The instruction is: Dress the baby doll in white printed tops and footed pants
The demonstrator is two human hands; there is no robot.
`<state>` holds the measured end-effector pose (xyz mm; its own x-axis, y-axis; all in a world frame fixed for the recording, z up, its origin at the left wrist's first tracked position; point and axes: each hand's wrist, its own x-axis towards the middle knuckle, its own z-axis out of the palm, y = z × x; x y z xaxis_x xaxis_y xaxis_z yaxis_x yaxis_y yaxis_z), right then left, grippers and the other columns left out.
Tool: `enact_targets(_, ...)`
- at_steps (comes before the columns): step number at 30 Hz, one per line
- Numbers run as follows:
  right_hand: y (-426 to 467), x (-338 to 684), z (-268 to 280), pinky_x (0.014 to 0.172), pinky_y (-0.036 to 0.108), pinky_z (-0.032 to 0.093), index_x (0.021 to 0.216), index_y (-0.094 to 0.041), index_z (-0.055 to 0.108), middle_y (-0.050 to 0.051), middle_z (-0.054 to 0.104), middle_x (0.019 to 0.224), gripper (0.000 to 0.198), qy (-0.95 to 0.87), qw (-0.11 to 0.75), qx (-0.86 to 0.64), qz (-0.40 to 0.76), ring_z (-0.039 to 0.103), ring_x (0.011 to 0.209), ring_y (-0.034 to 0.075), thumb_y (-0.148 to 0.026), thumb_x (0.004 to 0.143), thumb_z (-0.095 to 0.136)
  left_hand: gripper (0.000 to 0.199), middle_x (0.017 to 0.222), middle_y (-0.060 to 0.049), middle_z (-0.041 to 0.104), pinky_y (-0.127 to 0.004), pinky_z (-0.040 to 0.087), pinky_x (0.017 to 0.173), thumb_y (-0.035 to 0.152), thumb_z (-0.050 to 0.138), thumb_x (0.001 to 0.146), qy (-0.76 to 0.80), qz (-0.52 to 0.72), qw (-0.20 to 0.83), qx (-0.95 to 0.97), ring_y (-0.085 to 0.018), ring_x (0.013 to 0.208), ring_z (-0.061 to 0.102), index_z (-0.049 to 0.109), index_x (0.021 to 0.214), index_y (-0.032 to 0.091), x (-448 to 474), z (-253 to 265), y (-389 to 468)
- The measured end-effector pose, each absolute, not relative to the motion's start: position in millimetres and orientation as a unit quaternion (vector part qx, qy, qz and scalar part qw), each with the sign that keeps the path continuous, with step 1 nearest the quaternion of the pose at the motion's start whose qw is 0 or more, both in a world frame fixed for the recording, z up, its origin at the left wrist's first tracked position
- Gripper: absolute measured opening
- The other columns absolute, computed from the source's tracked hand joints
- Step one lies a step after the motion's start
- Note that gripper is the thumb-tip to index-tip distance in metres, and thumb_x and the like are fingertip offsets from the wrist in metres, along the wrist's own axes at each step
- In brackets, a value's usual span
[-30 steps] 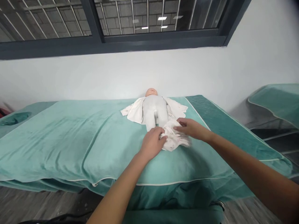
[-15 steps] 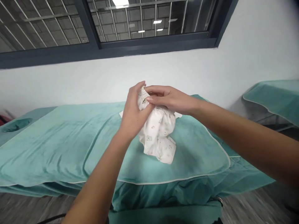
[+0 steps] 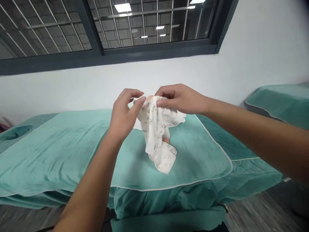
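Note:
Small white baby pants [image 3: 154, 124] with a tiny print hang bunched between my hands above the green bed. My left hand [image 3: 126, 111] pinches the left side of the waistband between thumb and fingers. On the other side, my right hand [image 3: 177, 98] grips the right part of the waistband. Flesh-coloured parts, perhaps a doll's limbs, show at the top edge and at a lower gap [image 3: 166, 140] in the cloth; the rest is hidden. Behind the pants lies another white cloth [image 3: 180, 119], spread flat.
Beneath is a bed with a green towel-like cover [image 3: 200, 161], edged in white. A white wall [image 3: 72, 87] and a dark-framed window [image 3: 154, 54] with bars stand behind. Another green-covered surface [image 3: 285, 103] is at the right.
My left hand has moved left, away from my right hand, and the waistband is now spread between them. Flesh-coloured parts have come into sight. The camera view has shifted slightly.

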<state>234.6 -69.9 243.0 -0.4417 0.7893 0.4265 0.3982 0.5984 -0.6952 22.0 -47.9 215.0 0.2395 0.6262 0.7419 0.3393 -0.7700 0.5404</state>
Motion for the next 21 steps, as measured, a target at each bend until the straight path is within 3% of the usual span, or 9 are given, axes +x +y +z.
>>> enact_targets(3, -72, 225, 247, 0.062, 0.026, 0.041, 0.088, -0.017, 0.069, 0.000, 0.063, 0.078, 0.020, -0.795, 0.449, -0.332, 0.236, 0.055, 0.071, 0.013, -0.037, 0.082, 0.070, 0.021, 0.105, -0.002, 0.067, -0.032, 0.049, 0.088, 0.039, 0.060, 0.089, 0.273, 0.494, 0.190, 0.803, -0.018, 0.100, 0.062, 0.061, 0.102, 0.023, 33, 224, -63)
enact_targets(7, -76, 217, 252, 0.060, 0.025, 0.042, 0.085, -0.017, 0.069, 0.000, 0.063, 0.077, 0.028, -0.775, 0.493, -0.314, 0.241, 0.056, 0.071, 0.013, -0.044, 0.079, 0.074, 0.024, 0.090, -0.001, 0.067, -0.030, 0.051, 0.074, 0.044, 0.066, 0.084, 0.275, 0.480, 0.277, 0.786, -0.019, 0.089, 0.064, 0.059, 0.091, 0.022, 37, 226, -68)
enact_targets(14, -81, 232, 254, 0.052, 0.026, 0.040, 0.069, -0.019, 0.068, 0.000, 0.059, 0.062, 0.032, -0.758, 0.397, -0.380, 0.353, 0.057, 0.063, 0.015, -0.047, 0.069, 0.082, 0.024, 0.079, 0.001, 0.060, -0.030, 0.051, 0.067, 0.042, 0.066, 0.085, 0.249, 0.627, 0.385, 0.630, -0.016, 0.078, 0.062, 0.051, 0.081, 0.024, 24, 230, -52)
enact_targets(17, -79, 231, 249, 0.056, 0.027, 0.043, 0.073, -0.020, 0.069, 0.000, 0.064, 0.069, 0.033, -0.740, 0.429, -0.365, 0.366, 0.060, 0.069, 0.016, -0.051, 0.072, 0.079, 0.019, 0.081, 0.000, 0.061, -0.031, 0.052, 0.068, 0.040, 0.064, 0.086, 0.247, 0.602, 0.441, 0.619, -0.017, 0.078, 0.063, 0.053, 0.084, 0.024, 19, 235, -51)
enact_targets(21, -75, 217, 246, 0.062, 0.026, 0.045, 0.078, -0.022, 0.067, -0.001, 0.064, 0.077, 0.037, -0.713, 0.520, -0.329, 0.335, 0.061, 0.077, 0.016, -0.058, 0.075, 0.073, 0.027, 0.081, -0.001, 0.062, -0.031, 0.050, 0.066, 0.046, 0.068, 0.081, 0.294, 0.537, 0.358, 0.705, -0.019, 0.080, 0.063, 0.059, 0.089, 0.023, 22, 241, -61)
